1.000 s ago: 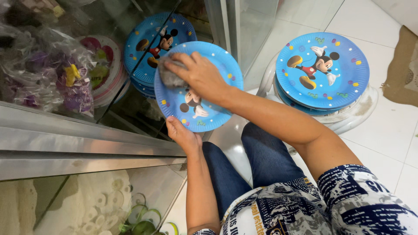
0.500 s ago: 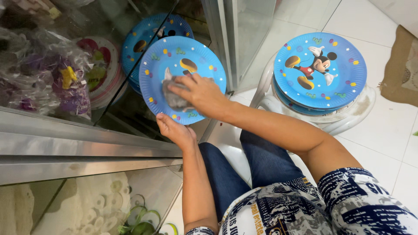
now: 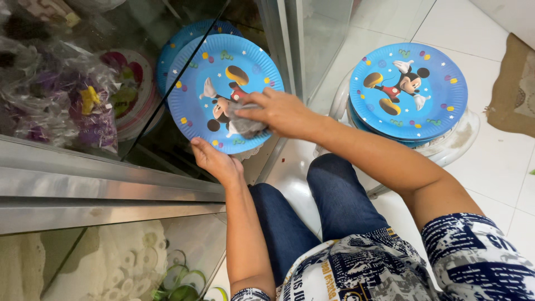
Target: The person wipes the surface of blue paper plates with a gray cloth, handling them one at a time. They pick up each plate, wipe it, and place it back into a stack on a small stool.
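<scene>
Count: one blue paper plate (image 3: 223,83) with a cartoon mouse print in hand; one stack of like plates (image 3: 409,92) on a white plastic stool (image 3: 457,142) to the right, number in the stack not readable from above; at least one more blue plate (image 3: 181,42) behind the glass of the display case (image 3: 111,178), partly hidden by the held plate; one red-and-white patterned plate (image 3: 131,83) further left in the case; several clear bags of coloured party items (image 3: 61,100), count cannot be told. Two hands, both the person's own. Left hand (image 3: 214,161) supports the held plate from below, fingers curled onto its lower rim. Right hand (image 3: 281,111) lies on the plate face, fingers closed on a small grey cloth (image 3: 245,125) pressed against the print. The plate is held tilted in front of the case's open side, above the person's knees in blue jeans (image 3: 312,212). Change against the picture half a second ago: the plate has been turned, its printed figure now sits at a different angle, and the cloth has moved from the plate's left-centre toward its lower right. The stack on the stool is unchanged.
</scene>
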